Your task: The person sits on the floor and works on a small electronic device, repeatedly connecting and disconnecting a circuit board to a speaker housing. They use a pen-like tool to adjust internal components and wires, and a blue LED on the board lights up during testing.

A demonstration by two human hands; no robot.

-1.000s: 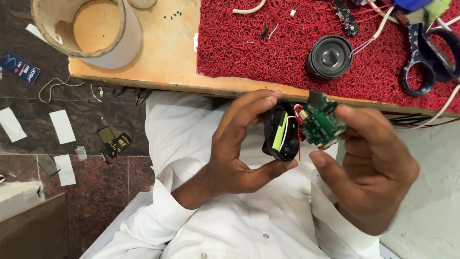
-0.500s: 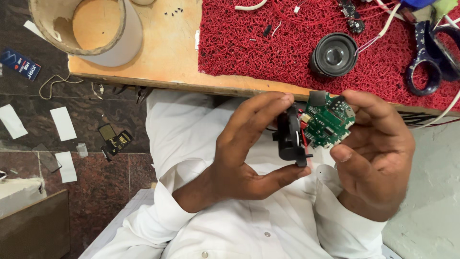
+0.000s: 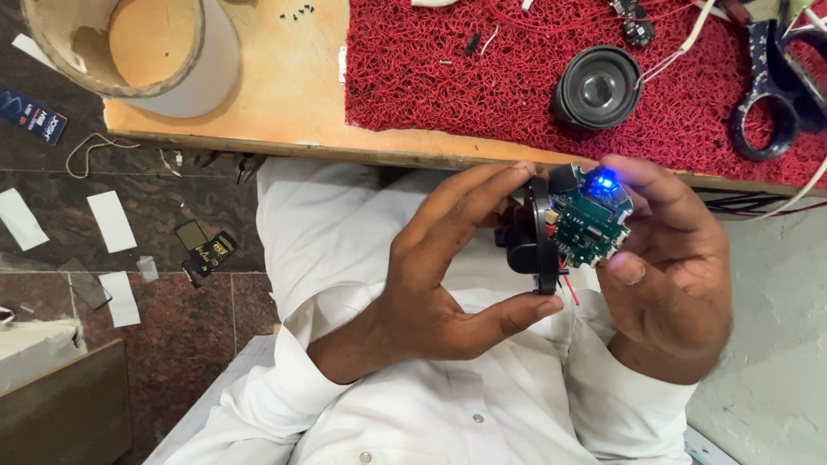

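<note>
Left hand (image 3: 448,284) pinches a black housing (image 3: 530,237); right hand (image 3: 668,258) grips its green board (image 3: 590,220) (blue light glowing).

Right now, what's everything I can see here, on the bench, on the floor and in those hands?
circuit board: one, green with a lit blue light, held by the right hand
black housing: one, round, black, pinched by the left hand, beside the board
red wire: one, red, hanging under the board
speaker: one, black, on the red mat
red mat: one, red mesh, on the bench
bench top: one, tan wood, upper half
scissors: one, dark blue handles, right edge of mat
tape ring: one, beige, top-left bench corner
paper slips: several, white, on the dark floor
left hand: one, bare, white sleeve
right hand: one, bare, white sleeve
</note>
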